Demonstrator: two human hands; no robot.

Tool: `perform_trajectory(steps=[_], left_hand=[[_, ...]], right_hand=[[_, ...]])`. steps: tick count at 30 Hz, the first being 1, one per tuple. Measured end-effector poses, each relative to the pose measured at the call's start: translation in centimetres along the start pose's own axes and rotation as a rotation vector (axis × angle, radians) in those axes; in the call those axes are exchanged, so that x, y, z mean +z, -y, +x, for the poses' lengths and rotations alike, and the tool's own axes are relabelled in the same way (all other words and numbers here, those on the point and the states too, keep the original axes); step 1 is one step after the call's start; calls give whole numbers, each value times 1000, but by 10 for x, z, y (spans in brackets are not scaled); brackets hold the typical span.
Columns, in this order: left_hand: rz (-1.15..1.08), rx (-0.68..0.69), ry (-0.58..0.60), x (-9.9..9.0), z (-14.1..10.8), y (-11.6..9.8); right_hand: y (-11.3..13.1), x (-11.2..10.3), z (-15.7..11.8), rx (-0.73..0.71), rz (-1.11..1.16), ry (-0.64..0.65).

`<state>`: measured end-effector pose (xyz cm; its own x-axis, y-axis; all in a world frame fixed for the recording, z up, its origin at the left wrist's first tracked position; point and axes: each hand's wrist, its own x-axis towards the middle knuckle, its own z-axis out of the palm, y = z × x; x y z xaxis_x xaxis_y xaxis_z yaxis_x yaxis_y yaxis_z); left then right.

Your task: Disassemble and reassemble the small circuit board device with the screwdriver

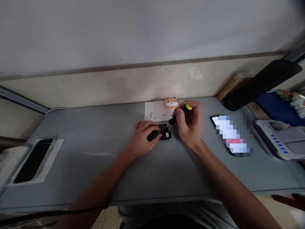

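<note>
My right hand (192, 127) is closed round the black handle of a screwdriver (188, 107) with a yellow end cap. The screwdriver slants down to the left, and its thin shaft meets a small black electronic device (164, 136) lying on the table. My left hand (145, 137) holds the left side of the device, fingers curled over a dark rounded piece (152, 135); whether that piece belongs to the device I cannot tell. Behind the device, several tiny black screws (151, 115) lie on a white paper (157, 109).
An orange and white animal-faced case (171, 102) sits on the paper's back edge. A lit phone (231, 135) and a pale device with blue lights (278, 140) are to the right. A dark phone (34, 160) lies far left on the grey table (95, 178).
</note>
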<state>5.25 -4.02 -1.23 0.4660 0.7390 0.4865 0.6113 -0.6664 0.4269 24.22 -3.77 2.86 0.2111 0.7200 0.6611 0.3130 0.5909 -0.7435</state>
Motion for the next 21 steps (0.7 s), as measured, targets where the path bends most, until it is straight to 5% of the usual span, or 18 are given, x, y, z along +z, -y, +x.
perform_trajectory(steps=[8, 16, 21], left_hand=[[-2, 27, -31, 2, 0, 4], [6, -68, 216, -7, 3, -2], [-15, -41, 273, -4, 2, 1]], right_hand=[[0, 2, 2, -5, 34, -28], [-6, -4, 0, 3, -67, 26], [-13, -6, -3, 16, -137, 82]])
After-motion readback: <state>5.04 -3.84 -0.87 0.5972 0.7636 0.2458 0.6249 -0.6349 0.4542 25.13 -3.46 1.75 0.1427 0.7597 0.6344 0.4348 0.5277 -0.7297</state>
